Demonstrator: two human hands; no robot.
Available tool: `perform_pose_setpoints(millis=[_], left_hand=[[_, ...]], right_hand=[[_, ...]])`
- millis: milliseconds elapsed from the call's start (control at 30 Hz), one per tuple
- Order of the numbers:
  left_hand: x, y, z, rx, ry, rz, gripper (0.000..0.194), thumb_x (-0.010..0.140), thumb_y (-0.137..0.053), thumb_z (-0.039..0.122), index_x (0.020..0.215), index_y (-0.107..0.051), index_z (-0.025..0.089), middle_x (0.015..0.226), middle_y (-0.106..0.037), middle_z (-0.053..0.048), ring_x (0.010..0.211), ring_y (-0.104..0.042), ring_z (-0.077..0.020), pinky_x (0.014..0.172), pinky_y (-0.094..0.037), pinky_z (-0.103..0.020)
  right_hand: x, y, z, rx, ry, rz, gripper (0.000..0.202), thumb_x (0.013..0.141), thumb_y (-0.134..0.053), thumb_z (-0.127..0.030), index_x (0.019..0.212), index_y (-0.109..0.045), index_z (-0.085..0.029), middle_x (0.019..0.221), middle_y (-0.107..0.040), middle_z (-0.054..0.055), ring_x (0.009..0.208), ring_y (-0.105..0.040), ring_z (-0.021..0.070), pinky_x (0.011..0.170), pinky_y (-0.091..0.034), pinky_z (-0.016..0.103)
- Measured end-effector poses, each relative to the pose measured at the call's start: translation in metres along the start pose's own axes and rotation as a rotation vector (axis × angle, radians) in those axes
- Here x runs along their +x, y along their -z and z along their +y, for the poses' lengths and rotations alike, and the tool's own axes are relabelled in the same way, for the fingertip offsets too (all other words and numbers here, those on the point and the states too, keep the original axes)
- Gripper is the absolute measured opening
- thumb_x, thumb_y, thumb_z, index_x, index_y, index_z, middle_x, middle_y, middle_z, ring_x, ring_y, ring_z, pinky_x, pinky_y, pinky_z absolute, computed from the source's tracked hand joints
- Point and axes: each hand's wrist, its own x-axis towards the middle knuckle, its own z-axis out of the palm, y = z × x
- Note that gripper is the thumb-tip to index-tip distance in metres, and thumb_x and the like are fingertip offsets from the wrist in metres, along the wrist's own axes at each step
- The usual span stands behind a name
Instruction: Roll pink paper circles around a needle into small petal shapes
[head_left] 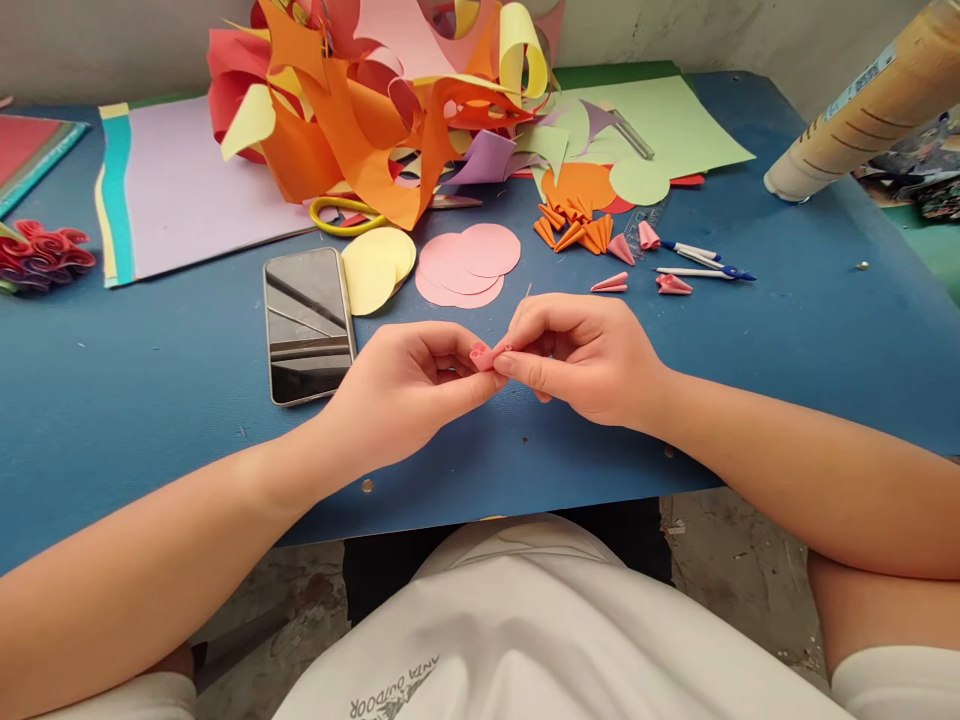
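Between my two hands is a small pink rolled paper piece [481,355]. My left hand [409,375] pinches its left side between thumb and fingers. My right hand [589,350] is closed on the same piece from the right, thumb and forefinger pressed together; a thin pale tip [528,290] sticks up behind its fingers, too little seen to name. Just beyond the hands lie overlapping pink paper circles [469,265] and yellow paper circles [377,270]. Folded pink paper cones [621,249] and a heap of orange paper cones [574,225] lie farther right.
A phone [309,325] lies left of my left hand. Behind it are yellow-handled scissors [346,215] and a large pile of paper scraps [375,110]. Pens [705,270] lie to the right, near a tilted bottle [855,105]. A red paper flower bundle [49,255] sits far left on the blue table [150,400].
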Motion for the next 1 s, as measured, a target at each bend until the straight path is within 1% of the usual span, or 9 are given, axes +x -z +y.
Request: perform_pose_setpoints(millis=[233,333,400,500,567,667,733,833,1000], left_hand=[[-0.0021,0.0018,0.0029,0.154,-0.099,-0.038,0.014,0.079,-0.078,0.021,0.069,-0.07,0.019,0.06,-0.057,0.004,0.057,-0.048,-0.0085,0.053,-0.044,-0.021],[-0.0015,0.0022,0.0027,0.161,-0.091,-0.04,0.013,0.078,-0.078,0.019,0.069,-0.07,0.018,0.06,-0.056,0.005,0.056,-0.045,-0.0069,0.052,-0.041,-0.019],[-0.0012,0.0021,0.0018,0.12,-0.065,-0.027,0.011,0.079,-0.079,0.021,0.072,-0.071,0.017,0.062,-0.058,0.005,0.057,-0.045,-0.0068,0.051,-0.04,-0.018],[-0.0012,0.002,-0.0002,0.063,-0.054,-0.035,0.011,0.081,-0.08,0.027,0.079,-0.074,0.018,0.073,-0.069,0.0,0.064,-0.054,-0.01,0.057,-0.046,-0.02],[-0.0014,0.0018,-0.001,0.061,-0.056,-0.057,0.013,0.083,-0.079,0.03,0.083,-0.076,0.018,0.081,-0.074,-0.003,0.07,-0.059,-0.0128,0.061,-0.05,-0.022],[-0.0015,0.0011,-0.0009,0.108,-0.078,-0.044,0.014,0.085,-0.077,0.031,0.08,-0.074,0.018,0.075,-0.071,-0.001,0.066,-0.057,-0.0116,0.058,-0.048,-0.021],[-0.0017,0.0004,-0.0003,0.191,-0.135,0.0,0.017,0.085,-0.076,0.03,0.074,-0.07,0.018,0.069,-0.067,0.001,0.063,-0.054,-0.0099,0.056,-0.046,-0.02],[-0.0025,-0.0008,-0.0001,0.314,-0.204,0.044,0.018,0.086,-0.073,0.029,0.072,-0.069,0.019,0.068,-0.067,0.002,0.062,-0.055,-0.0101,0.057,-0.046,-0.02],[-0.0045,-0.0023,-0.0007,0.355,-0.166,0.032,0.021,0.089,-0.071,0.034,0.075,-0.071,0.019,0.066,-0.067,0.002,0.059,-0.053,-0.0106,0.054,-0.044,-0.021]], right_hand=[[-0.001,-0.0004,0.0029,-0.007,0.008,-0.037,0.031,0.083,-0.09,-0.034,0.074,-0.068,-0.014,0.068,-0.063,-0.001,0.052,-0.052,0.0069,0.043,-0.041,0.021],[-0.0016,0.0001,0.0059,-0.016,-0.026,-0.054,0.031,0.086,-0.087,-0.036,0.076,-0.067,-0.015,0.069,-0.063,-0.001,0.051,-0.053,0.0072,0.043,-0.043,0.021],[-0.0015,0.0009,0.007,-0.054,0.002,-0.047,0.025,0.09,-0.084,-0.034,0.082,-0.071,-0.015,0.074,-0.066,0.001,0.056,-0.057,0.0087,0.047,-0.047,0.022],[-0.0009,0.002,0.0063,-0.112,0.111,-0.031,0.009,0.093,-0.079,-0.023,0.096,-0.077,-0.015,0.086,-0.07,0.004,0.068,-0.063,0.0109,0.057,-0.052,0.023],[-0.0008,0.0023,0.0048,-0.135,0.16,-0.045,0.008,0.096,-0.074,-0.018,0.101,-0.079,-0.015,0.088,-0.07,0.004,0.07,-0.064,0.0108,0.06,-0.053,0.024],[-0.0008,0.0021,0.0027,-0.2,0.18,-0.059,0.009,0.098,-0.071,-0.017,0.098,-0.08,-0.016,0.085,-0.071,0.004,0.07,-0.063,0.0111,0.061,-0.052,0.025],[-0.001,0.0019,0.0018,-0.252,0.172,-0.053,0.008,0.098,-0.072,-0.019,0.095,-0.079,-0.017,0.083,-0.071,0.004,0.07,-0.063,0.012,0.061,-0.052,0.025],[-0.0013,0.002,0.0009,-0.288,0.146,-0.058,0.008,0.097,-0.072,-0.02,0.091,-0.077,-0.017,0.081,-0.071,0.003,0.068,-0.062,0.0122,0.059,-0.052,0.026],[-0.002,0.0026,0.0009,-0.333,0.161,-0.058,0.012,0.097,-0.072,-0.021,0.085,-0.072,-0.018,0.078,-0.069,0.003,0.067,-0.061,0.0128,0.06,-0.052,0.027]])
